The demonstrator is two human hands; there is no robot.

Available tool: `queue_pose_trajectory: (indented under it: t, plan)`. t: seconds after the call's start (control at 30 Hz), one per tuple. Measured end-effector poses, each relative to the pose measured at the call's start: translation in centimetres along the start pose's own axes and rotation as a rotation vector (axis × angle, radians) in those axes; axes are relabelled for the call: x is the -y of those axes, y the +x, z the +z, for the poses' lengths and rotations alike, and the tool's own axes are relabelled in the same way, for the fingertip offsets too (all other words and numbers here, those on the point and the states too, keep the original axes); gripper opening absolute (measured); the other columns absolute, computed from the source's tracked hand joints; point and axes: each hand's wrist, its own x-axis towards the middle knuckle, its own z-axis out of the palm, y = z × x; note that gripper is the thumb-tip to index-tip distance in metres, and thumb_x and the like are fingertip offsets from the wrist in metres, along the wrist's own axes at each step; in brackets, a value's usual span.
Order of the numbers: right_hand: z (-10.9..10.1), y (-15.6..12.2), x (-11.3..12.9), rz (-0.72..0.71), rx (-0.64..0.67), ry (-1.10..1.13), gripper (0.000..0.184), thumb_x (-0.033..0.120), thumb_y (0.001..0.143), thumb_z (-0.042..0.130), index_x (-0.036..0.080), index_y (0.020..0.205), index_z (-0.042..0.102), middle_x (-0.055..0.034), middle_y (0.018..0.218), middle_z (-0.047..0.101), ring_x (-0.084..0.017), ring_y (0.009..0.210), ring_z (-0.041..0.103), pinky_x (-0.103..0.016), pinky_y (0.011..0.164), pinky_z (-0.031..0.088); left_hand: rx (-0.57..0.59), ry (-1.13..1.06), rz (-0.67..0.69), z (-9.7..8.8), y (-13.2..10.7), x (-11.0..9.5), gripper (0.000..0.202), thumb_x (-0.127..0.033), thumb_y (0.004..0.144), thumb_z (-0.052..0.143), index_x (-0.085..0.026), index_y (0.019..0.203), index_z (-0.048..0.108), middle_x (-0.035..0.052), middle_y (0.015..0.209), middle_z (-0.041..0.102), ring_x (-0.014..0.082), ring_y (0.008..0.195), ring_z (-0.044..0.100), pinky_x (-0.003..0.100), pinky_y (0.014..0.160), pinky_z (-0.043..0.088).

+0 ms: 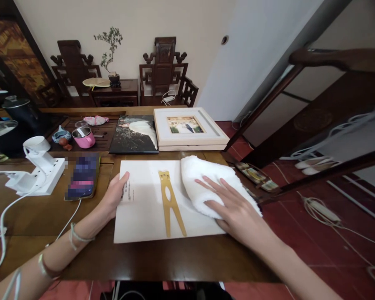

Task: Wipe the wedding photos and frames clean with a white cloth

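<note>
A flat white board (143, 221) with a yellow, bear-headed long-legged shape (168, 204) on its face lies near the table's front edge. Its left edge is gripped by my left hand (116, 189), thumb on top and the other fingers mostly hidden behind. On the board's right part rests a bunched white towel (206, 171). My right hand (229, 202) lies over this towel with fingers spread, pressing it onto the board. Whether the fingers pinch any cloth cannot be made out.
Behind the board are a dark picture panel (134, 133) and a stack of light-framed pictures (190, 143). To the left stand a phone (83, 177), a white power strip (48, 179) with cords and a pink cup (83, 138). A dark chair (300, 62) is at the right.
</note>
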Motion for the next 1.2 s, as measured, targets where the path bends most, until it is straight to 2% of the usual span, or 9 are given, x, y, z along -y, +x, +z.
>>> queue_pose_trajectory:
  t: [0.13,0.27,0.43,0.57,0.7,0.83,1.03,1.1,1.2]
  plan:
    - [1.0,-0.1,0.1,0.019,-0.026,0.066,0.05,-0.01,0.058,0.037,0.017,0.087,0.067,-0.014,0.143,0.049,-0.029,0.139,0.031,-0.061,0.106,0.038,-0.004,0.028,-0.004,0.0,0.1,0.0,0.025,-0.036,0.087,0.061,-0.016,0.101,0.06,0.0024,0.07,0.071,0.0143,0.048,0.062,0.024,0.046,0.048]
    - [1.2,0.0,0.2,0.042,-0.012,0.092,0.05,-0.01,0.058,0.037,0.015,0.09,0.066,-0.0177,0.141,0.05,-0.03,0.139,0.03,-0.062,0.105,0.038,-0.022,0.182,0.024,-0.3,0.2,-0.3,0.033,-0.039,0.08,0.068,-0.016,0.102,0.059,0.0074,0.085,0.073,0.0173,0.061,0.066,0.027,0.055,0.051]
    - [1.5,0.0,0.0,0.076,-0.067,0.153,0.047,-0.008,0.059,0.038,0.014,0.091,0.064,-0.0202,0.138,0.052,-0.03,0.139,0.029,-0.063,0.105,0.037,-0.078,0.704,0.336,-1.2,0.5,-1.3,0.056,-0.041,0.051,0.088,-0.018,0.097,0.065,0.0114,0.102,0.071,0.029,0.09,0.065,0.033,0.071,0.049]
    - [2.2,0.1,-0.6,0.101,-0.072,0.197,0.048,-0.006,0.058,0.039,0.015,0.093,0.065,-0.019,0.139,0.052,-0.03,0.139,0.031,-0.064,0.106,0.035,-0.149,1.043,0.591,-1.7,0.7,-1.4,0.048,-0.057,0.059,0.079,-0.019,0.087,0.068,0.0095,0.085,0.068,0.0286,0.079,0.062,0.034,0.067,0.045]
    - [2.6,0.2,-1.0,0.12,-0.084,0.204,0.05,-0.005,0.058,0.039,0.017,0.094,0.065,-0.0167,0.138,0.053,-0.028,0.138,0.034,-0.062,0.106,0.035,-0.196,1.271,0.69,-1.9,0.9,-0.8,0.048,-0.066,0.068,0.068,-0.019,0.077,0.064,0.0044,0.069,0.057,0.0224,0.065,0.054,0.031,0.061,0.041]
    - [2.8,0.2,-1.1,0.121,-0.073,0.193,0.048,-0.006,0.058,0.039,0.017,0.093,0.064,-0.0168,0.138,0.053,-0.028,0.137,0.034,-0.062,0.107,0.035,-0.184,1.305,0.748,-2.0,1.1,-0.2,0.045,-0.064,0.072,0.066,-0.019,0.074,0.061,0.0035,0.069,0.052,0.0229,0.068,0.054,0.033,0.066,0.043]
    - [2.6,0.3,-0.9,0.106,-0.059,0.178,0.047,-0.007,0.059,0.038,0.015,0.093,0.064,-0.0205,0.138,0.053,-0.03,0.138,0.032,-0.063,0.106,0.035,-0.197,1.32,0.85,-1.7,1.0,1.3,0.047,-0.05,0.083,0.059,-0.009,0.107,0.061,0.0196,0.106,0.055,0.0373,0.105,0.052,0.053,0.092,0.043]
    - [2.3,0.2,-0.7,0.067,-0.038,0.175,0.049,-0.008,0.059,0.039,0.016,0.093,0.064,-0.0184,0.139,0.052,-0.03,0.139,0.03,-0.064,0.106,0.035,-0.12,1.282,0.897,-1.6,1.1,1.9,0.05,-0.044,0.087,0.055,-0.009,0.123,0.054,0.0239,0.129,0.048,0.0396,0.125,0.042,0.056,0.103,0.036]
    - [1.4,0.1,-0.8,-0.034,0.023,0.162,0.049,-0.01,0.057,0.043,0.017,0.09,0.066,-0.0146,0.142,0.049,-0.03,0.141,0.026,-0.064,0.108,0.031,0.093,1.261,0.891,-1.5,1.1,2.6,0.055,-0.043,0.091,0.049,-0.015,0.138,0.043,0.0207,0.152,0.03,0.0363,0.143,0.022,0.055,0.113,0.025]
